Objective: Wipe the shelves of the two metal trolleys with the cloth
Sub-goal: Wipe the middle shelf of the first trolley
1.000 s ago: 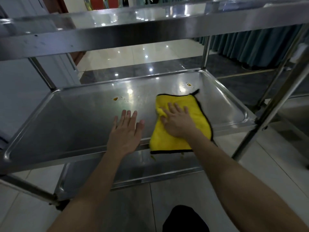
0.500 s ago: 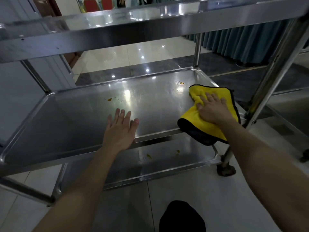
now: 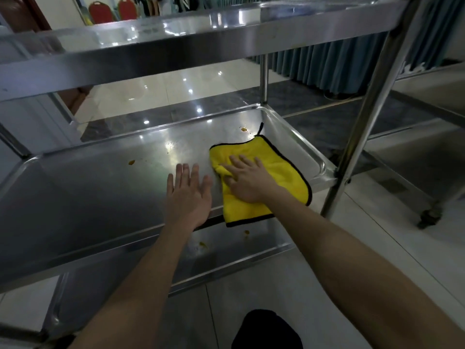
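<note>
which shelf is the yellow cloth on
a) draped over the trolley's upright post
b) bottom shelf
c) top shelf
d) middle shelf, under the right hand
D: the right hand presses the yellow cloth flat on the middle shelf, toward its right end, with the cloth's near edge hanging over the front rim.

Head-worn wide-angle view, looking forward and down from close range. The trolley's middle shelf (image 3: 100, 187) fills the frame centre. Single view only.
</note>
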Tool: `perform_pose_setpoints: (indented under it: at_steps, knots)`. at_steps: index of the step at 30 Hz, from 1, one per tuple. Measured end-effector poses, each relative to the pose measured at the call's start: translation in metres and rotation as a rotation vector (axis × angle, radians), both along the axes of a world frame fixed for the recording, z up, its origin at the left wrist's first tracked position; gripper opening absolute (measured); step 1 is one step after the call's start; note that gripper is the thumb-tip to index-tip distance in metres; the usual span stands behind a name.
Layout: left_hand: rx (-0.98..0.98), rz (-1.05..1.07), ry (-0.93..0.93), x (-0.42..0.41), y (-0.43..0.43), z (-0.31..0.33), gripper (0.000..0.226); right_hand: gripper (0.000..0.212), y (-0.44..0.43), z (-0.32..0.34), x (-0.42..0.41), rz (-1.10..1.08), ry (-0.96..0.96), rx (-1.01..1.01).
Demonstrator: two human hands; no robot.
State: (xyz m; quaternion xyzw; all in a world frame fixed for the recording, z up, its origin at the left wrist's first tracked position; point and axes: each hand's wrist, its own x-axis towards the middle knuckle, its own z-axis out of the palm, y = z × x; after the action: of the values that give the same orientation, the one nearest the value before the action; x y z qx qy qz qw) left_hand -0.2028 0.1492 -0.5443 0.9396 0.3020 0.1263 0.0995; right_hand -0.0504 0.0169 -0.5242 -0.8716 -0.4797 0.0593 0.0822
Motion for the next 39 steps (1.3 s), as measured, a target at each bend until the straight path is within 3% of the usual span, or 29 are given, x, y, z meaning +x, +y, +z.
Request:
perform_pose_setpoints:
  at_steps: [3,6,9,11,14,17,25,27,29,31,33,39]
  knots:
    - [0.055,-0.009,0.070,-0.002,0.005,-0.002,0.087,0.065,-0.030,0.002,0.043,-0.018,-0.013,-0.013]
    - [0.008,0.008,0.009,-0.003,0.002,0.000,0.095,0.064,-0.077,0.003,0.105,-0.255,-0.039,-0.043]
    - [-0.004,0.001,-0.021,-0.002,-0.006,0.004,0.093,0.065,-0.094,0.006,0.124,-0.352,-0.035,-0.048]
    - [-0.011,-0.002,-0.052,0.000,-0.009,0.004,0.087,0.063,-0.071,0.004,0.097,-0.298,-0.064,-0.052]
    - [-0.048,-0.011,-0.079,0.000,-0.009,0.006,0.085,0.060,-0.016,0.001,0.024,-0.010,-0.124,-0.039]
    - [-0.057,0.010,-0.095,-0.004,-0.002,0.004,0.090,0.061,0.004,0.003,0.000,0.069,-0.025,-0.007]
    - [-0.021,0.032,-0.078,-0.002,-0.001,0.001,0.090,0.063,-0.091,0.009,0.101,-0.393,-0.005,0.005]
    - [0.007,0.017,-0.055,0.000,-0.003,0.001,0.087,0.062,-0.079,0.008,0.079,-0.331,-0.051,-0.017]
    - [0.013,0.012,-0.041,0.001,-0.003,0.001,0.087,0.061,-0.055,0.005,0.036,-0.129,-0.087,-0.028]
    - [0.022,0.013,-0.042,0.000,-0.002,0.001,0.088,0.063,-0.037,0.002,-0.003,0.050,-0.052,-0.011]
    - [0.028,0.029,-0.070,-0.003,0.000,0.002,0.089,0.064,-0.038,0.005,-0.008,0.086,-0.005,0.015]
    - [0.078,0.010,-0.115,-0.007,-0.010,0.009,0.077,0.060,-0.107,0.016,0.063,-0.306,-0.055,0.075]
